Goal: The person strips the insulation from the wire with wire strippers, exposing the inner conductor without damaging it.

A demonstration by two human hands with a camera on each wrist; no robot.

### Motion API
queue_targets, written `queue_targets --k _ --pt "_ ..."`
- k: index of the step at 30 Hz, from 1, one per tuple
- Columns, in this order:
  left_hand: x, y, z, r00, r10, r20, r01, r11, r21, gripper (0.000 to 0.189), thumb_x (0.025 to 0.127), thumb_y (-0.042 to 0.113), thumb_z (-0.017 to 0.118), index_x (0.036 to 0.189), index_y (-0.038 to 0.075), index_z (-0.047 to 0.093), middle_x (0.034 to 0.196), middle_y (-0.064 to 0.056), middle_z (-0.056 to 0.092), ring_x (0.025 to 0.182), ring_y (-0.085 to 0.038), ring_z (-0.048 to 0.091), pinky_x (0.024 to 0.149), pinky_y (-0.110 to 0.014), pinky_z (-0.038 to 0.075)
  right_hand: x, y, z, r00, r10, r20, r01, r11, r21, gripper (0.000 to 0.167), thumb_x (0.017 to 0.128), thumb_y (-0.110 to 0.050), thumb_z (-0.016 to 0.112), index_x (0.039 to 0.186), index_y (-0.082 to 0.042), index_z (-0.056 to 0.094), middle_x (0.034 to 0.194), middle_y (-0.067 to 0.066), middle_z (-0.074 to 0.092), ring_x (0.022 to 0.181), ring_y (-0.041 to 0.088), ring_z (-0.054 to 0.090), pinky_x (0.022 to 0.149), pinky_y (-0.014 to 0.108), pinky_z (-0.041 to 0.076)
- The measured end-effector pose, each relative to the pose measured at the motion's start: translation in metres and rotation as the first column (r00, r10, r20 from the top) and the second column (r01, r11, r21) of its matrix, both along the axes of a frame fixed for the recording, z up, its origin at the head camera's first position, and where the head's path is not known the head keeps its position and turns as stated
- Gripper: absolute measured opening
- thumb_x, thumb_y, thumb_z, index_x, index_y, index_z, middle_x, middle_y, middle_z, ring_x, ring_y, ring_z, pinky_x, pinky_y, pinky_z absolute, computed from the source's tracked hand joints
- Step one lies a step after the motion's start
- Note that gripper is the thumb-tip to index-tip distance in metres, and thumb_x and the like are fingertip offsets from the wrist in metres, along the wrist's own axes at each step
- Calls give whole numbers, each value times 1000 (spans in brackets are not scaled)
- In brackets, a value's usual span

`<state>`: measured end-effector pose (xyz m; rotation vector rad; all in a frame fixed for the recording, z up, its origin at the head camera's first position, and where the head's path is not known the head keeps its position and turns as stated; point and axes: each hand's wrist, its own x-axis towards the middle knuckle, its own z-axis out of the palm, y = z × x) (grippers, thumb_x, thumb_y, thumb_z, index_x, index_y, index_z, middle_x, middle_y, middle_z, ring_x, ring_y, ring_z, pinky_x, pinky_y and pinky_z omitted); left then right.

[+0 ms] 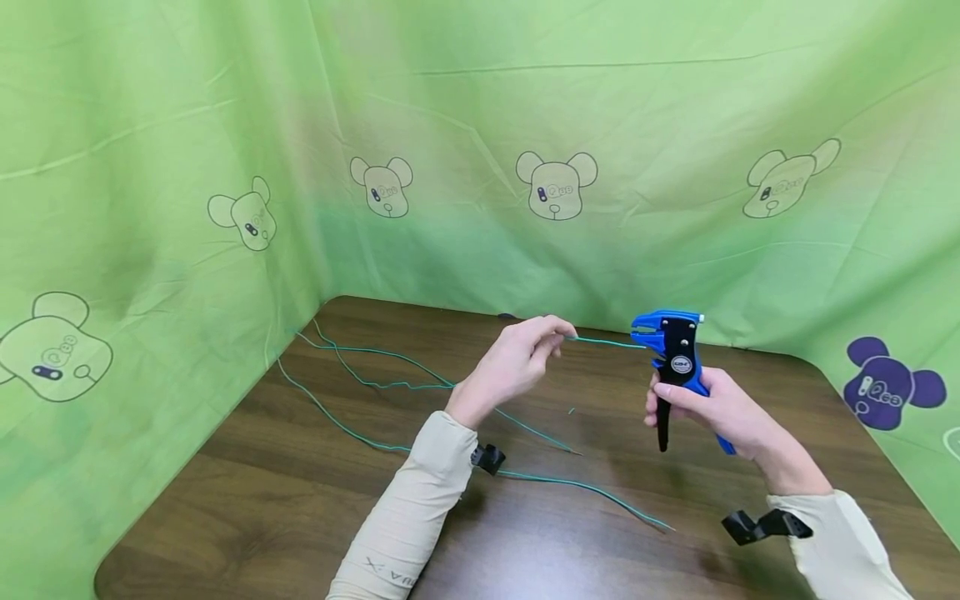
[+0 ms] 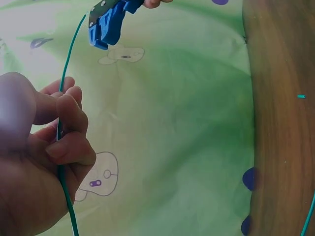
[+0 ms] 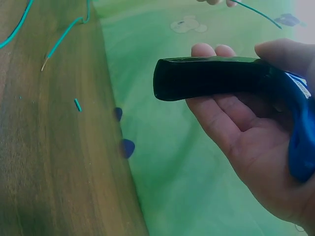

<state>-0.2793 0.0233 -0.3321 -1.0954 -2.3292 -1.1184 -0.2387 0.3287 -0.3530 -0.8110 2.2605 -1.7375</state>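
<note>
Wire [image 1: 600, 342] runs level above the table [image 1: 247, 492], stretched between our two hands near the far centre of the scene. We pinch the green wire in our left hand [image 1: 517, 362], thumb and curled fingers [image 2: 69, 105] closed round it just short of its free end. That end reaches the blue head of the wire stripper [image 1: 671, 346]; the head view suggests the tip sits at or just inside the jaws, but we cannot tell how deep. Our right hand [image 1: 720, 408] holds the stripper upright, to the right of the left hand. In the right wrist view the palm is fairly flat under the black handle [image 3: 211, 78], fingers only loosely wrapped, so we judge the handles are not yet squeezed.

We judge the step in hand to be feeding the wire end into the stripper. The next move calls for seating the tip at the wanted depth, keeping the wire taut and straight, then closing the handles firmly.

More green wires [image 1: 360, 375] lie on the table to the left and near side, and a short green offcut [image 3: 78, 104] lies on the wood.
</note>
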Motion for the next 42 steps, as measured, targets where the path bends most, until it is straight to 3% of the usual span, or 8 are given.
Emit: queue_targets --k 7,15,21,32,42 --pt "2 -4 4 1000 13 -14 -13 1000 -5 23 102 6 47 114 15 65 83 4 61 79 -5 57 69 -17 44 4 -3 4 1000 4 -5 -4 1000 12 11 104 -3 42 107 3 50 90 6 68 82 28 72 82 35 58" --pt "3 -7 8 1000 6 -14 -5 1000 16 25 102 4 46 113 14 66 85 -1 66 79 -5 58 67 -18 45 8 -9 7 998 47 -38 -47 999 11 12 103 0 41 107 4 50 90 6 69 82 28 71 80 36 58" --pt "3 -10 9 1000 13 -12 -13 1000 29 27 101 2 45 113 14 66 86 1 65 80 -5 59 67 -18 46 13 -14 10 996 67 -60 -66 998 11 11 102 2 41 107 5 51 90 6 69 81 28 71 79 37 58" --pt "3 -11 11 1000 2 -20 -2 999 36 25 101 4 46 113 14 66 87 -5 67 78 -6 58 65 -18 44 20 -21 13 995 78 -64 -77 997 18 11 101 3 43 107 4 52 90 5 69 80 27 71 79 37 58" --pt "6 -10 12 1000 1 -21 0 999 38 27 101 1 45 112 12 66 87 0 64 80 -6 59 66 -18 45 21 -23 14 993 106 -44 -107 994 -28 11 101 6 40 105 6 50 89 6 68 79 26 71 77 40 58"
